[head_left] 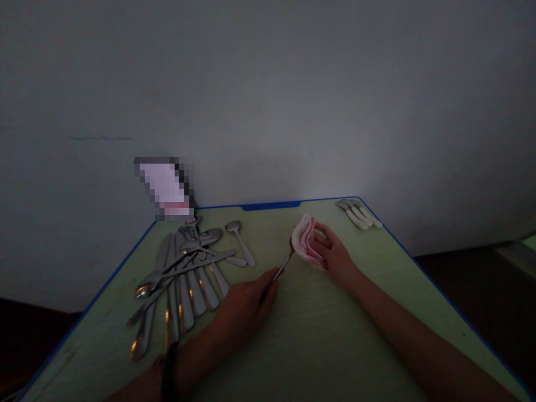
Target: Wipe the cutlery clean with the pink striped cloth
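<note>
My left hand is closed around the handle of a metal spoon, which slants up and to the right. The spoon's far end, seen nearly edge-on, meets a folded pink and white cloth. That cloth is gripped in my right hand, its fingers bent behind the folds. To the left of my left hand lies a loose pile of metal cutlery, with spoons and knives crossing one another. A single spoon rests at the pile's right side.
Several pale-handled pieces of cutlery lie side by side at the table's far right corner. A pixelated device with a lit screen stands at the far left. The green table has a blue edge and meets a grey wall.
</note>
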Action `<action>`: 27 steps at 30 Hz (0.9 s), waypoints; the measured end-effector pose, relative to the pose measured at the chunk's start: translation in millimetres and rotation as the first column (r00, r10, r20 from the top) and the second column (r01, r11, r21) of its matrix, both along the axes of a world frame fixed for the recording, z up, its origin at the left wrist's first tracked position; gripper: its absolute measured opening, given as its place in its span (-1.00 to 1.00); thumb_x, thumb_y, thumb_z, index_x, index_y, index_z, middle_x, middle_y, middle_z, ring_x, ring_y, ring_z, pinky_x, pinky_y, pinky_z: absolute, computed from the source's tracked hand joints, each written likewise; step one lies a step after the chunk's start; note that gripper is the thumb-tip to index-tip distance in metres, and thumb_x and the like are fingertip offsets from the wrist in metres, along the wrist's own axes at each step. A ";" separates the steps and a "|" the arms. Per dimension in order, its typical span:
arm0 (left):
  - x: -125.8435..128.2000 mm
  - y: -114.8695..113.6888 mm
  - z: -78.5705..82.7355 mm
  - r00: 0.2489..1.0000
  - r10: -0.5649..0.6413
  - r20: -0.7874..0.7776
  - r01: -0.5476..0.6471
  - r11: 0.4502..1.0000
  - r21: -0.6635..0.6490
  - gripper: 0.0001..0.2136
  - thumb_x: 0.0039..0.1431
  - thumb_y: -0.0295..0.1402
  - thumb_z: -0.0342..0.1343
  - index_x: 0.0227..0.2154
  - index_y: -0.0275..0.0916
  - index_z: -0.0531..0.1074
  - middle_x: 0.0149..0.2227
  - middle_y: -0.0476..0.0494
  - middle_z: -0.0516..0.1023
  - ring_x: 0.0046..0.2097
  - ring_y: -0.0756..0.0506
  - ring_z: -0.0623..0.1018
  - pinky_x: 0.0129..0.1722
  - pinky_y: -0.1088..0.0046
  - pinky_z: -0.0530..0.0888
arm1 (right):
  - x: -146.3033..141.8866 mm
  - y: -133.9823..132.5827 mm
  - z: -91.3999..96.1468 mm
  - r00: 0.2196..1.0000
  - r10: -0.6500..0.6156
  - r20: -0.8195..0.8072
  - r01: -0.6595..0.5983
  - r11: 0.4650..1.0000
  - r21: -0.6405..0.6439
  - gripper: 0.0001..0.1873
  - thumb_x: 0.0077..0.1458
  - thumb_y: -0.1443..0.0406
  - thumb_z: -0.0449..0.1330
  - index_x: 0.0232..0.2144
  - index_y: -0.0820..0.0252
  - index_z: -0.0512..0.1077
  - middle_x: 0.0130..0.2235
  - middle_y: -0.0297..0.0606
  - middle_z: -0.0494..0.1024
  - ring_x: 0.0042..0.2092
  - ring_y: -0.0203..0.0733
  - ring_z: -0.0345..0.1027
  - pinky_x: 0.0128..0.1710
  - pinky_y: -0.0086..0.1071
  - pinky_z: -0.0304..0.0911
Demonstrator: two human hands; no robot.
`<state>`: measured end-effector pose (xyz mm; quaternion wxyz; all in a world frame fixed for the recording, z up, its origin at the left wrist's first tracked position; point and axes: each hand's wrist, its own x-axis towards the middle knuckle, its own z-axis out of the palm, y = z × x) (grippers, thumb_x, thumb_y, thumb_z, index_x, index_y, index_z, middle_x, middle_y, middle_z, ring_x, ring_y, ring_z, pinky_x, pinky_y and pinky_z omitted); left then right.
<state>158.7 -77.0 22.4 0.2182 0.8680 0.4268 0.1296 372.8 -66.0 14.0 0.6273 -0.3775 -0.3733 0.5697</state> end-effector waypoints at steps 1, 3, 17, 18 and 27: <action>-0.1 -0.4 -0.6 1.000 -0.012 -0.021 0.012 1.000 0.011 -0.63 0.27 -0.26 -0.24 0.06 -0.14 0.28 -0.36 -0.13 0.60 -0.37 -0.11 0.58 -0.38 0.44 0.42 | 0.7 -1.7 -0.1 0.998 0.015 0.062 -0.016 1.000 0.011 -0.55 -0.13 0.27 0.29 -0.12 0.04 0.34 -0.19 -0.33 0.54 -0.23 -0.25 0.43 -0.23 -0.38 0.30; -0.5 -1.1 -1.6 0.998 -0.026 -0.049 0.028 0.999 0.029 -0.62 0.28 -0.25 -0.25 0.08 -0.14 0.26 -0.34 -0.15 0.60 -0.36 -0.13 0.58 -0.36 0.41 0.43 | 2.3 -5.3 1.9 0.982 0.052 0.181 -0.062 0.997 0.048 -0.55 -0.13 0.26 0.29 -0.12 0.09 0.35 -0.19 -0.29 0.53 -0.20 -0.22 0.41 -0.19 -0.36 0.28; -2.5 -1.6 -0.3 0.999 -0.048 0.010 0.048 0.999 -0.008 -0.63 0.28 -0.26 -0.24 0.04 -0.16 0.31 -0.30 -0.14 0.60 -0.33 -0.11 0.58 -0.35 0.45 0.43 | 31.8 -11.3 13.2 0.869 0.339 0.359 -0.373 0.927 0.027 -0.60 -0.14 0.43 0.20 -0.15 0.20 0.38 -0.22 -0.33 0.45 -0.18 -0.27 0.31 -0.16 -0.40 0.21; -2.7 -1.5 -0.5 0.999 -0.050 0.006 0.050 0.999 -0.007 -0.63 0.28 -0.26 -0.24 0.04 -0.17 0.31 -0.30 -0.15 0.60 -0.33 -0.11 0.58 -0.35 0.45 0.43 | 29.9 -12.6 14.5 0.855 0.347 0.385 -0.385 0.923 0.025 -0.59 -0.14 0.43 0.22 -0.15 0.21 0.36 -0.22 -0.31 0.45 -0.17 -0.26 0.31 -0.14 -0.38 0.22; -3.5 -0.8 -0.5 0.995 -0.101 -0.004 0.101 0.995 0.004 -0.63 0.28 -0.26 -0.25 0.03 -0.21 0.31 -0.31 -0.16 0.60 -0.37 -0.10 0.58 -0.36 0.44 0.43 | -5.9 -12.4 5.1 0.890 -0.227 0.396 0.219 0.973 0.066 -0.59 -0.28 0.33 0.35 -0.32 0.14 0.31 -0.27 -0.29 0.52 -0.26 -0.22 0.42 -0.22 -0.32 0.29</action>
